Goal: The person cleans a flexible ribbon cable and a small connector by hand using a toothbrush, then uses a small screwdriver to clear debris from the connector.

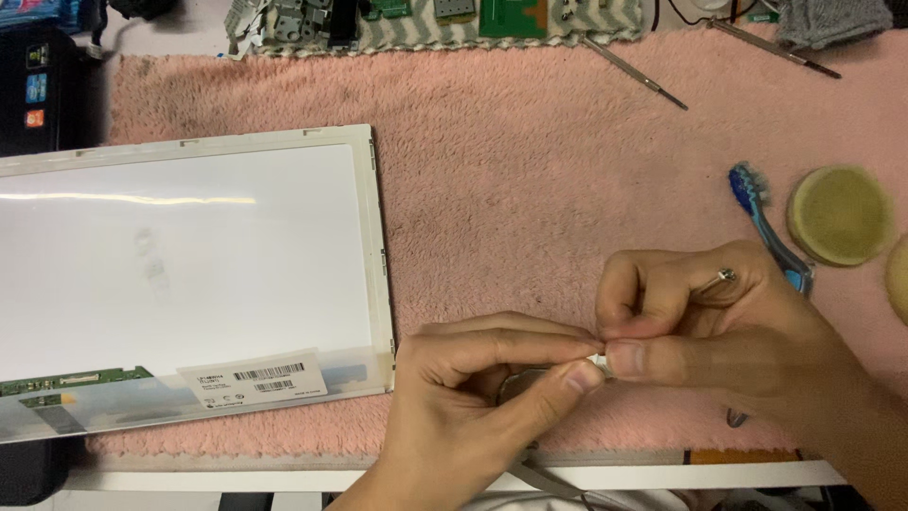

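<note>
both hands, left hand (pixel 463 397) and right hand (pixel 719 331), pinch a small white piece (pixel 598 359) between their meeting fingertips.

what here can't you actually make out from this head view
- Small white piece pinched between left hand and right hand: fingertips cover most of it.
- Grey part under the left fingers: mostly hidden.
- Thin metal tool in the right hand: only its end shows.
- Yellow round pad: cut by the right edge.
</note>
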